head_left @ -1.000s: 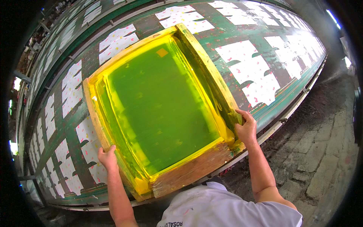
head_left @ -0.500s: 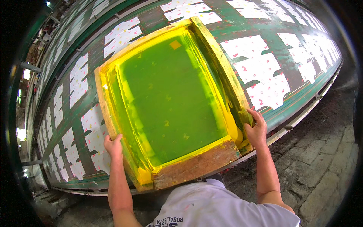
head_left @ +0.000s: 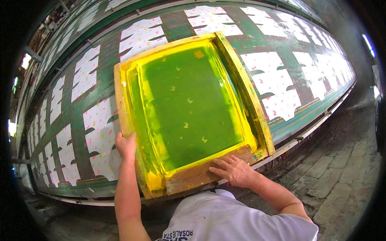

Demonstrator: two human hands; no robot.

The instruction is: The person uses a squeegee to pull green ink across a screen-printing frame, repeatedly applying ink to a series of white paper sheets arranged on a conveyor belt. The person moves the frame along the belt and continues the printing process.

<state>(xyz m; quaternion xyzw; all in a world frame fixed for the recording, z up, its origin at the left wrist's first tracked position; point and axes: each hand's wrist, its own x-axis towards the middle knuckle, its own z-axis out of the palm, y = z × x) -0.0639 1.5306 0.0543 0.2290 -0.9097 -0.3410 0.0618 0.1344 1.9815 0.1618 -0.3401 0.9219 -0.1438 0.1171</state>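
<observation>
Long green-and-dark printing table [head_left: 286, 60], seen from above through a fisheye lens and spread out on both sides of the two hands. Over it, between the hands and beyond them, lies a wooden frame [head_left: 242, 76], set slightly askew, its near end at the table's edge. Left hand [head_left: 126, 145]: closed on the frame's left rail [head_left: 120, 96], thumb uppermost. Right hand [head_left: 234, 172]: palm down, its fingers extended and somewhat apart on top of the near board [head_left: 189, 180]; the thumb is hidden. Inside the frame, ahead of both hands, is a green translucent panel [head_left: 189, 104], bordered by yellow ink [head_left: 155, 180] that gathers thickly in the two near corners. Small pale motifs [head_left: 186, 125] dot the panel ahead of the right hand; an orange square [head_left: 199, 54] marks its far end. Outward from the left grip, just beside it, lie white notched sheets [head_left: 102, 140] with coloured specks; similar sheets [head_left: 273, 88] lie beyond the right hand, to its right. Nearer the body than either hand's hold is a pale shirt [head_left: 237, 225]. Well to the right of the right hand, past the table's edge, runs a paved floor [head_left: 325, 172].
</observation>
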